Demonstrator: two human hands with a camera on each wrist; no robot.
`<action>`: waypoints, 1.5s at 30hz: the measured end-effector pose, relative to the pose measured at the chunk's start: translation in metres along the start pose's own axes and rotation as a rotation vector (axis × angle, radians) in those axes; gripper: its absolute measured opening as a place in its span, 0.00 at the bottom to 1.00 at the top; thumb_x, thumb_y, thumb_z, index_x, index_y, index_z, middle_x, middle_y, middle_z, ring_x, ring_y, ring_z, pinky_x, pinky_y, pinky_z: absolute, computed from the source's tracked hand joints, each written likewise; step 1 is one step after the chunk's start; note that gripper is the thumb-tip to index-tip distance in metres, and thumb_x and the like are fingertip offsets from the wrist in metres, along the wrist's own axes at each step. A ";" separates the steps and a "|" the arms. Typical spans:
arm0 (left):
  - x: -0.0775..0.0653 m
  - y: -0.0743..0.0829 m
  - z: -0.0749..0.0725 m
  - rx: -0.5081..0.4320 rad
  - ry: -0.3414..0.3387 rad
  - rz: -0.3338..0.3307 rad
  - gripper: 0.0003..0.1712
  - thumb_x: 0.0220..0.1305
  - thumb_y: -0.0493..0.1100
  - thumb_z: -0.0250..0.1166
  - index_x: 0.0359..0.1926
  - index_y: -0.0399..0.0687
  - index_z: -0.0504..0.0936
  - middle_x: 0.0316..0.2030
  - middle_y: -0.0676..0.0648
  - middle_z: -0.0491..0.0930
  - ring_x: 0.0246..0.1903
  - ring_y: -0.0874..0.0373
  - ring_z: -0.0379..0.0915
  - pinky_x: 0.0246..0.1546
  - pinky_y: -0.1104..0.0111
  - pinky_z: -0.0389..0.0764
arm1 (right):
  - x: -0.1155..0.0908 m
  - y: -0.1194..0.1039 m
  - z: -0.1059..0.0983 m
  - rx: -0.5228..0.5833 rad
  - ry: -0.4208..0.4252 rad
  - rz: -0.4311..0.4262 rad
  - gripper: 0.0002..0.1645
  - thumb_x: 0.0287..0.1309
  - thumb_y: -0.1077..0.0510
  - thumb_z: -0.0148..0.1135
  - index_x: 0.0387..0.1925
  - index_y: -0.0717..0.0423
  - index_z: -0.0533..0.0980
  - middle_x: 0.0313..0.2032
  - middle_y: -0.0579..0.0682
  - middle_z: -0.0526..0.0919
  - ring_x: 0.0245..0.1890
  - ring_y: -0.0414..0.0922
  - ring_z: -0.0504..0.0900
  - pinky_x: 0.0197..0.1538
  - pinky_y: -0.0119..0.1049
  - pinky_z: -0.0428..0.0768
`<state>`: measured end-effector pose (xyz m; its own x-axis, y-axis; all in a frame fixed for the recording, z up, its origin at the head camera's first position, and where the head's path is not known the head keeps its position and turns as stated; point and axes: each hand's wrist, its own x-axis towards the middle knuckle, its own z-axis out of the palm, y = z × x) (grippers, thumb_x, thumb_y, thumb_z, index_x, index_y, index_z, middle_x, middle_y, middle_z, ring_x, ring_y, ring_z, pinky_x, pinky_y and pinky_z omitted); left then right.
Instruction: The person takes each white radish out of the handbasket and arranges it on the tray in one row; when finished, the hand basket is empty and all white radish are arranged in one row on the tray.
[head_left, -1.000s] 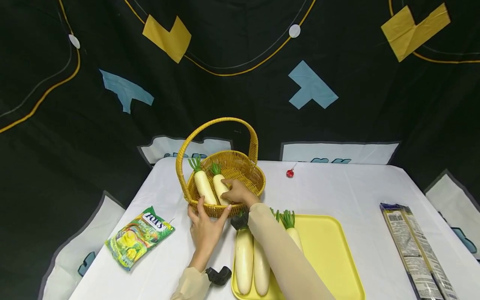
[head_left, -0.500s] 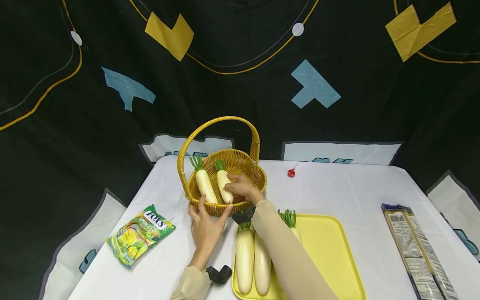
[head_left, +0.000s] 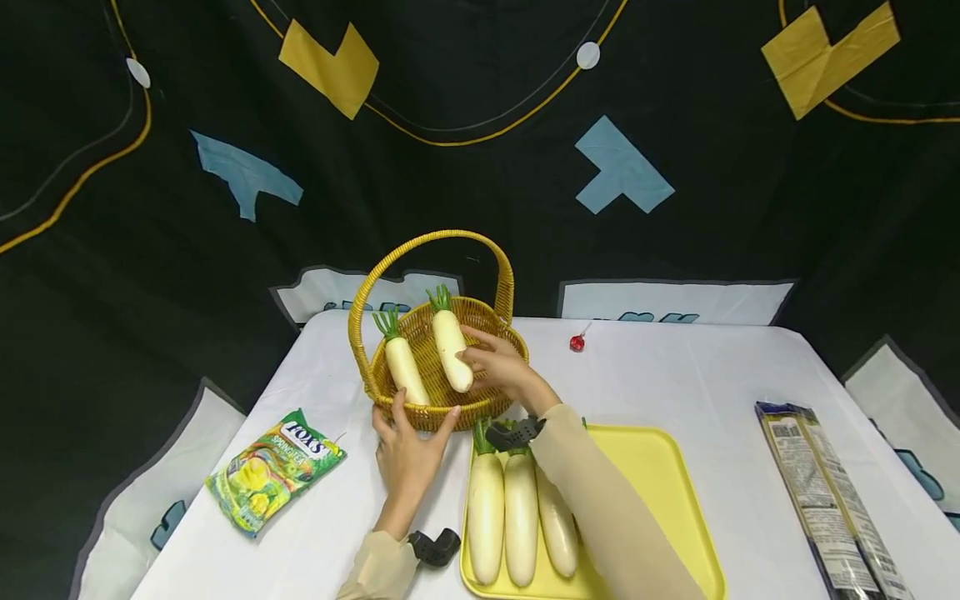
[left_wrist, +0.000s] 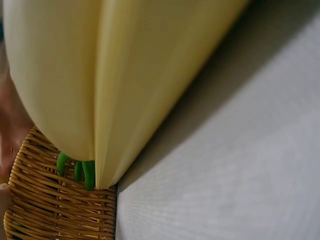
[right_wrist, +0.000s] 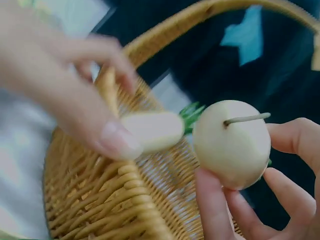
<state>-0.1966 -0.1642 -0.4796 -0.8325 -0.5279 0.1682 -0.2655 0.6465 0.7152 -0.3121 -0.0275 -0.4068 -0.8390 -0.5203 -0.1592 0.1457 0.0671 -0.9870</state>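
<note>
My right hand (head_left: 501,367) pinches a white radish (head_left: 452,354) with green leaves and holds it tilted over the right part of the wicker basket (head_left: 480,312). The right wrist view shows its root end (right_wrist: 230,150) between thumb and fingers. My left hand (head_left: 408,457) grips the basket's front rim, with its thumb (right_wrist: 117,140) over the edge in the right wrist view. A second white radish (head_left: 406,371) lies in the basket's left side, leaves toward the back. Several more radishes (head_left: 486,517) lie on a yellow tray (head_left: 652,475), partly hidden by my right sleeve.
Left of the basket lies a green Fox's candy bag (head_left: 273,475). A small red lollipop (head_left: 577,342) is near the table's back edge. A long flat packet (head_left: 828,500) lies at the right. The basket's tall handle (head_left: 442,235) arches over its opening.
My right hand has lifted the radish up from the basket floor and toward the back right. The left hand stays on the rim, and the other radish in the basket keeps its place.
</note>
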 end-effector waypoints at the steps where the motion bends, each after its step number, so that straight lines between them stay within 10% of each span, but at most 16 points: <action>1: 0.000 0.000 0.000 -0.001 0.000 -0.001 0.57 0.38 0.83 0.51 0.67 0.62 0.50 0.67 0.31 0.39 0.54 0.28 0.60 0.52 0.41 0.62 | -0.003 0.003 -0.005 0.026 -0.004 -0.018 0.32 0.58 0.56 0.56 0.63 0.36 0.61 0.56 0.56 0.71 0.41 0.45 0.76 0.37 0.40 0.81; 12: 0.005 -0.003 -0.009 -0.013 0.003 -0.024 0.58 0.39 0.83 0.51 0.67 0.60 0.49 0.67 0.31 0.36 0.52 0.27 0.61 0.51 0.40 0.62 | -0.079 0.019 -0.058 0.145 -0.036 -0.119 0.35 0.60 0.59 0.53 0.67 0.43 0.55 0.49 0.48 0.71 0.38 0.37 0.77 0.31 0.30 0.77; 24: 0.004 -0.006 -0.006 -0.006 -0.017 -0.024 0.59 0.40 0.82 0.51 0.68 0.58 0.47 0.67 0.30 0.35 0.51 0.27 0.62 0.50 0.40 0.62 | -0.176 0.069 -0.112 -0.113 0.108 0.039 0.38 0.58 0.55 0.56 0.68 0.51 0.54 0.55 0.65 0.65 0.35 0.39 0.79 0.33 0.37 0.79; 45: 0.001 0.002 0.004 -0.011 -0.034 0.009 0.58 0.41 0.81 0.52 0.68 0.58 0.47 0.67 0.30 0.36 0.52 0.28 0.62 0.51 0.40 0.62 | -0.244 0.091 -0.105 -0.367 0.176 0.137 0.41 0.54 0.49 0.60 0.66 0.53 0.54 0.53 0.64 0.65 0.36 0.44 0.75 0.34 0.38 0.77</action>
<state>-0.1996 -0.1611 -0.4806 -0.8507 -0.5034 0.1515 -0.2531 0.6448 0.7213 -0.1488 0.1948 -0.4602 -0.9062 -0.3342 -0.2589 0.0926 0.4407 -0.8929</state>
